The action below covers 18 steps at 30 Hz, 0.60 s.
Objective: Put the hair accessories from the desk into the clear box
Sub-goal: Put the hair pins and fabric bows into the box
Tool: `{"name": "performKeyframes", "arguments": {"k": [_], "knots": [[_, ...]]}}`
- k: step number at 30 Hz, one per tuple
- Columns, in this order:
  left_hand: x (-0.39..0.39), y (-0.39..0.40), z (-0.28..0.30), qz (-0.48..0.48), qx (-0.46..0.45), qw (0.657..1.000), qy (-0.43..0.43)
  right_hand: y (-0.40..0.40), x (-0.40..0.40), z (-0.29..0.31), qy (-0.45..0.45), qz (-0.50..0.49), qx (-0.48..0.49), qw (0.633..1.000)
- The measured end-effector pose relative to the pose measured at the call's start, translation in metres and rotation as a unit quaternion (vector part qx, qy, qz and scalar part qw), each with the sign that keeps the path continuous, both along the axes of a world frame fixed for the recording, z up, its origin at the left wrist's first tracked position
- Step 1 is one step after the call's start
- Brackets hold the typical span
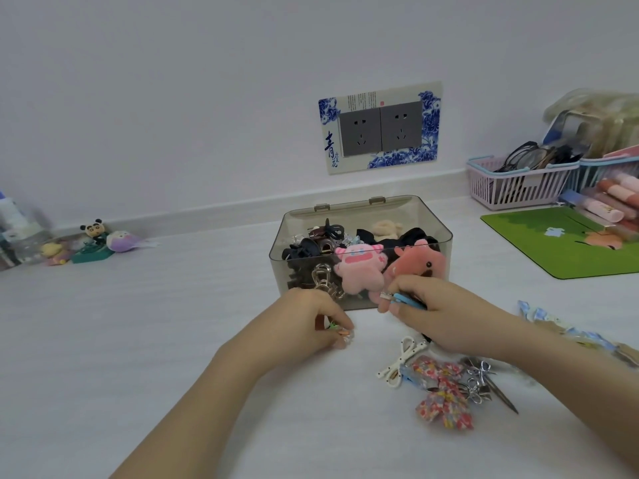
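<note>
The clear box point(439, 229) stands mid-desk with its lid up, holding dark claw clips, scrunchies and two pink plush charms point(361, 266). Just in front of it, my left hand point(316, 321) pinches small green and orange hair clips point(340, 331) on the desk. My right hand point(439, 314) grips a blue clip point(406, 300) at the box's front wall. On the desk below my right hand lie a white bow clip point(403, 361), floral bows point(441, 392) and silver bow clips point(479, 382).
A strip of blue and tan clips point(567, 330) lies at the right. A green mat point(567, 247), pink basket point(518, 183) with glasses and a tube pack sit back right. Small figurines point(93, 243) stand back left by the wall.
</note>
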<state>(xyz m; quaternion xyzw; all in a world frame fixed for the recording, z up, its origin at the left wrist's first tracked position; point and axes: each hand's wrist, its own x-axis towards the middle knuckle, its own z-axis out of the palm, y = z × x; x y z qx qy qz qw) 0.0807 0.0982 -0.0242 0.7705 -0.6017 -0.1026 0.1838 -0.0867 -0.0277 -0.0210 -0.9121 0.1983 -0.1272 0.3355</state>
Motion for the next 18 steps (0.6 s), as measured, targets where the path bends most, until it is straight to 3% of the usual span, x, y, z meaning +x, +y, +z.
{"name": "performKeyframes", "arguments": {"k": [12, 18], "knots": [[-0.0024, -0.0046, -0.0044, 0.044, -0.021, 0.998, 0.045, -0.0038, -0.0006, 0.0044, -0.040, 0.014, 0.069, 0.997], [-0.0048, -0.0044, -0.0015, 0.068, -0.046, 0.986, 0.148, -0.0042, -0.0004, 0.0032, -0.039, 0.014, 0.078, 0.996]]}}
